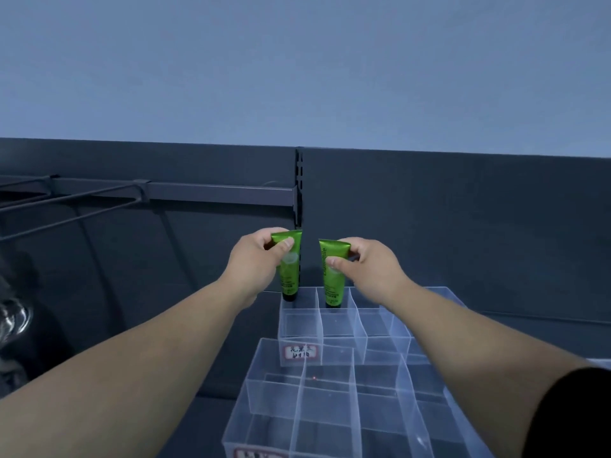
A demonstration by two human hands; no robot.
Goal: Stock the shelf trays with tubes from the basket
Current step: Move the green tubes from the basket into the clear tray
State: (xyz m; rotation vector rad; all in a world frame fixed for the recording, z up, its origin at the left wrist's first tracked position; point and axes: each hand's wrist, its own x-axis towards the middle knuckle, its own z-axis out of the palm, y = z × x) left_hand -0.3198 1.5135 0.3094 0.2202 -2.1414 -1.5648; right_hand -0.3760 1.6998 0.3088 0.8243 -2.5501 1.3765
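The left hand (256,259) pinched the left tube (291,276) and the right hand (367,264) the right tube (333,285), both green and upright, caps down in neighbouring back compartments of the rear clear tray (390,328).

The left tube (290,271) and right tube (331,282) are stood in adjoining back compartments of the rear tray (299,328). The front tray (274,399) is set just before it.

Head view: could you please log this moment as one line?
left hand: pinches left tube | right hand: pinches right tube | tubes: upright, caps down, at back tray rear row
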